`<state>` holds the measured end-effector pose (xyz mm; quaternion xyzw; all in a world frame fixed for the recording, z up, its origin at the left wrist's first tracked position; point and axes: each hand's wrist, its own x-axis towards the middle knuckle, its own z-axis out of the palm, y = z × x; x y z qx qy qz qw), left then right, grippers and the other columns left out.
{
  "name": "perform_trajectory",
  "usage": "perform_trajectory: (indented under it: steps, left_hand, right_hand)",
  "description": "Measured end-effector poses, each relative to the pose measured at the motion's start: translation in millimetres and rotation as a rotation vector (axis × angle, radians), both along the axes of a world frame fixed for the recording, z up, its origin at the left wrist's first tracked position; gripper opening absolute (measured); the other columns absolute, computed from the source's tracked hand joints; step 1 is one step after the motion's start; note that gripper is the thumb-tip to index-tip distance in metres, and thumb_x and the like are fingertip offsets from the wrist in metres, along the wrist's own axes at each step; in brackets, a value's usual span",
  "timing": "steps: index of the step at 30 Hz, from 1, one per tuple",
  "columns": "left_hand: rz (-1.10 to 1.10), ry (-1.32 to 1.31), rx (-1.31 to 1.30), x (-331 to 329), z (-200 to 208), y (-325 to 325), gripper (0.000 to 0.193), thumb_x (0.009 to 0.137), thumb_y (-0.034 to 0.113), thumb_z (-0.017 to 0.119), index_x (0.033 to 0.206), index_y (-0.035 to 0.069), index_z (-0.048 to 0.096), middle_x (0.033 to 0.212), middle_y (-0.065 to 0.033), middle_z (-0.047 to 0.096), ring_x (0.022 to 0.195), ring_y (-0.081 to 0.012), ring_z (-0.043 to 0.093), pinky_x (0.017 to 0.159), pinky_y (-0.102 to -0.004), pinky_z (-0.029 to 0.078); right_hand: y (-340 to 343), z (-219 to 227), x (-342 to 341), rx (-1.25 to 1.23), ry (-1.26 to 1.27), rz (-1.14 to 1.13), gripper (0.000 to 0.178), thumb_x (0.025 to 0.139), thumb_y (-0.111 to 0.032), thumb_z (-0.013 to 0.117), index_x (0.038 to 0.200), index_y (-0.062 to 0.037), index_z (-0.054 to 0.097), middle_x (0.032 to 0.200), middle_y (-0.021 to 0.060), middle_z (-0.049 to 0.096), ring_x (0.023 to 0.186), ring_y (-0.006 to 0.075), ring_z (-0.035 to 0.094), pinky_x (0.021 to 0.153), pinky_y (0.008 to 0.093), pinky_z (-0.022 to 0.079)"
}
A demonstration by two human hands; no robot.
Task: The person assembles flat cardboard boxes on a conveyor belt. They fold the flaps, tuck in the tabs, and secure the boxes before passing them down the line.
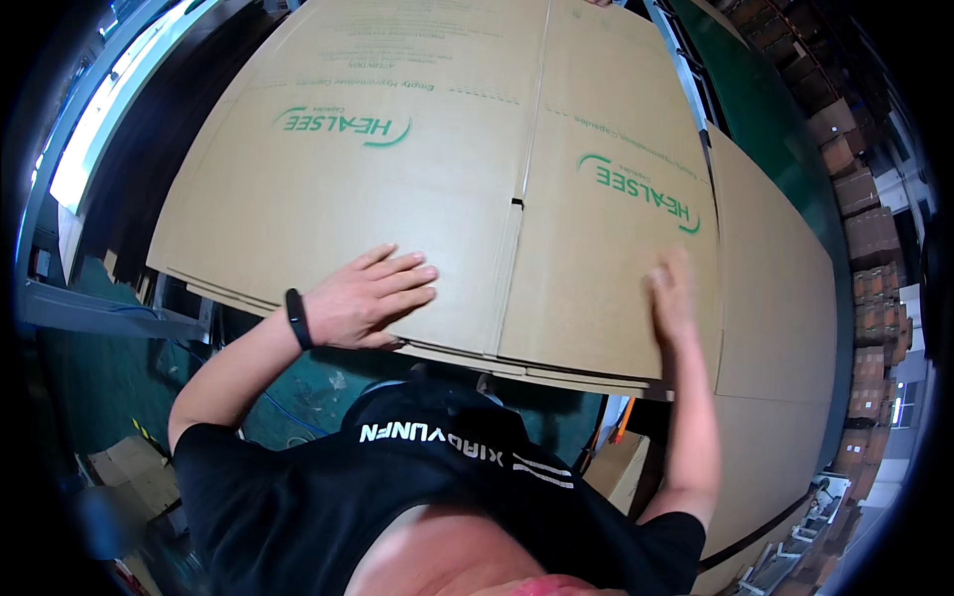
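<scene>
A large flat brown cardboard carton sheet (437, 209) with green printing lies in front of me, on top of other sheets whose edges show along the near side. A seam with a narrow slot runs from front to back across it. My left hand (373, 293), with a dark band at the wrist, rests palm down on the near left part, fingers stretched out and slightly spread. Over the near right part is my right hand (674, 298), blurred by motion. Its fingers look extended, with nothing visible in them; whether it touches the cardboard I cannot tell.
More flat cardboard (775, 268) lies to the right. Metal framing (89, 308) stands at the left. An open-topped carton (618, 467) sits below the near edge. Stacked brown cartons (870, 328) line the far right. Another person's fingertips (599, 3) show at the far edge.
</scene>
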<state>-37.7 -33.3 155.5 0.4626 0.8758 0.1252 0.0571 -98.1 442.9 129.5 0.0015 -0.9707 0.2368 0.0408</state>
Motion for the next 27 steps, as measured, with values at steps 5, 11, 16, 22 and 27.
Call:
perform_trajectory:
  steps: [5, 11, 16, 22, 27]
  left_hand:
    - [-0.09, 0.013, 0.063, -16, -27, -26, 0.076, 0.082, 0.049, 0.059, 0.139, 0.003, 0.039, 0.148, -0.0183, 0.033, 0.14, -0.0376, 0.025, 0.113, -0.0588, 0.013]
    - [-0.073, -0.092, 0.113, -26, -28, -11, 0.077, 0.079, 0.042, 0.064, 0.139, 0.002, 0.038, 0.148, -0.0201, 0.031, 0.139, -0.0391, 0.025, 0.112, -0.0606, 0.014]
    - [-0.197, -0.367, 0.311, -57, -33, -27, 0.071, 0.078, 0.036, 0.069, 0.138, 0.006, 0.044, 0.148, -0.0163, 0.034, 0.139, -0.0325, 0.029, 0.114, -0.0501, 0.02]
    - [-0.447, -0.373, 0.371, -99, -51, -26, 0.045, 0.085, 0.015, 0.06, 0.128, 0.007, 0.052, 0.144, -0.014, 0.041, 0.136, -0.0262, 0.035, 0.113, -0.0417, 0.029]
    - [-0.595, -0.04, 0.391, -105, -76, -11, 0.046, 0.082, 0.011, 0.057, 0.127, 0.01, 0.048, 0.143, -0.0092, 0.042, 0.126, -0.0233, 0.046, 0.105, -0.0381, 0.039]
  right_hand:
    - [111, -16, -110, -0.006, 0.053, -0.459, 0.045, 0.092, -0.032, 0.048, 0.109, 0.0082, 0.06, 0.116, 0.0265, 0.06, 0.108, 0.0414, 0.057, 0.09, 0.0436, 0.044]
    - [178, -16, -194, -0.563, -0.023, -0.808, 0.042, 0.089, -0.028, 0.059, 0.108, 0.0089, 0.06, 0.104, 0.0159, 0.065, 0.092, 0.0267, 0.062, 0.075, 0.0421, 0.049]
    - [185, -20, -219, -0.809, -0.261, -0.777, 0.052, 0.095, -0.042, 0.048, 0.123, 0.0008, 0.056, 0.119, 0.0143, 0.061, 0.103, 0.0272, 0.059, 0.088, 0.0408, 0.047]
    - [106, 37, -216, -0.956, -0.623, -0.759, 0.057, 0.096, -0.053, 0.038, 0.129, -0.0096, 0.055, 0.127, 0.0096, 0.058, 0.109, 0.0247, 0.056, 0.091, 0.0384, 0.046]
    - [102, 40, -206, -0.846, -0.38, -0.805, 0.06, 0.095, -0.055, 0.041, 0.124, -0.0054, 0.057, 0.117, 0.0099, 0.062, 0.097, 0.0224, 0.06, 0.083, 0.0345, 0.049]
